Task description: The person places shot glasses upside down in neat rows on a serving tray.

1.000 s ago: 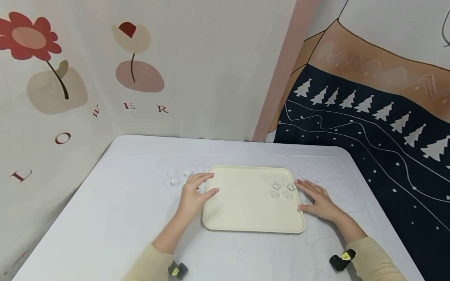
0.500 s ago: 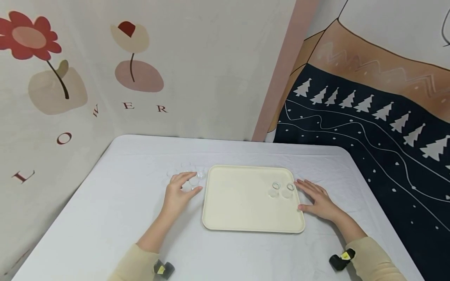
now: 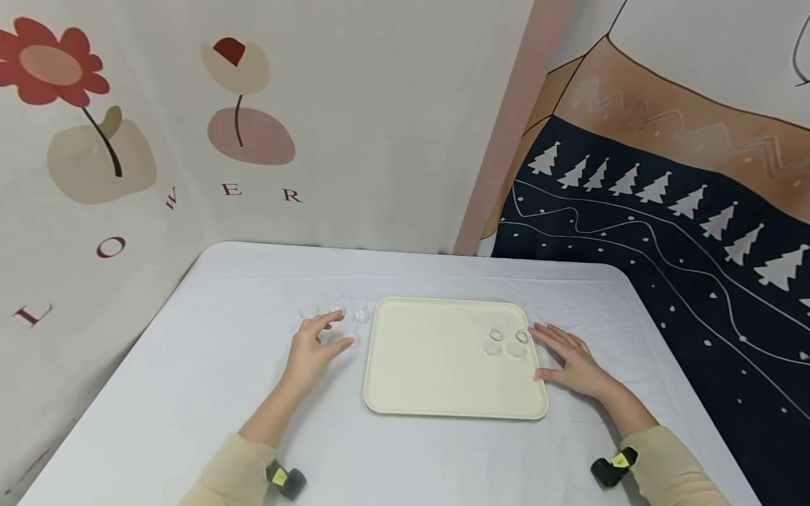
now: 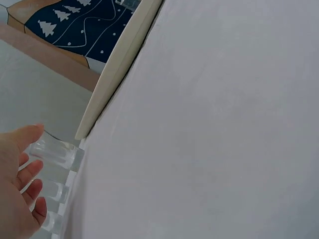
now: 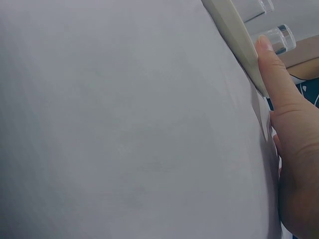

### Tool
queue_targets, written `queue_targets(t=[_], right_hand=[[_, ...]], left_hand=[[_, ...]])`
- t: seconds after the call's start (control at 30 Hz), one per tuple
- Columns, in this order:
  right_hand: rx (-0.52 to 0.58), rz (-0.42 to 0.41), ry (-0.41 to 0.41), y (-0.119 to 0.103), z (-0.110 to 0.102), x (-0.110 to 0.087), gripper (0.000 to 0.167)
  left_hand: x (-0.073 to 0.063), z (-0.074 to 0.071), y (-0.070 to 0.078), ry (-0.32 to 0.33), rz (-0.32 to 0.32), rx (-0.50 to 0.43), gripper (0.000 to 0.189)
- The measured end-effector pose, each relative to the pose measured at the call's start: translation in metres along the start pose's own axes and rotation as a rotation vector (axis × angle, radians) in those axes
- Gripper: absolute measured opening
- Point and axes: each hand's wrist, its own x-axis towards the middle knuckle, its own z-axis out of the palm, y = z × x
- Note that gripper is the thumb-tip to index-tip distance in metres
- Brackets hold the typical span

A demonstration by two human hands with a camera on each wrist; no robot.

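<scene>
In the head view my left hand [image 3: 310, 355] is at a clear glass [image 3: 350, 330] left of the tray, thumb and fingers curved about it with a gap between them. From the left wrist that glass [image 4: 60, 153] stands upright, thick base on the cloth; whether the fingers touch it is unclear. Other clear glasses [image 3: 361, 312] stand close behind, partly hidden by the hand. My right hand [image 3: 572, 362] spreads loosely at the right edge of the cream tray [image 3: 430, 365], fingertips and thumb at its rim. Two clear glasses [image 3: 491, 344] stand on the tray's right side, thick bases upward.
A white cloth [image 3: 190, 365] covers the table. Behind it rises a pale wall hanging [image 3: 354, 140] with flower prints, and a dark hanging [image 3: 607, 281] with white trees is at the right. The tray's raised rim lies between both hands.
My left hand has moved left from the tray's left rim to the glass, its thumb and fingers coming around it. My right hand stays at the tray's right edge.
</scene>
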Motion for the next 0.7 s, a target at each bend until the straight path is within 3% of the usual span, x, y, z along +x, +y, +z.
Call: queue_targets(t=[0.23,0.53,0.7], right_hand=[[-0.001,0.005,-0.007,0.0,0.0,0.001,0.083],[-0.009,-0.001,-0.005,-0.001,0.0,0.0,0.083],[0.01,0.01,-0.003,-0.002,-0.001,0.0,0.083]], left_hand=[[0.001,0.003,-0.013,-0.046,-0.078,-0.012,0.055],[0.001,0.008,-0.02,-0.067,-0.101,-0.017,0.056],[0.002,0.013,-0.024,-0.059,-0.098,0.037,0.05]])
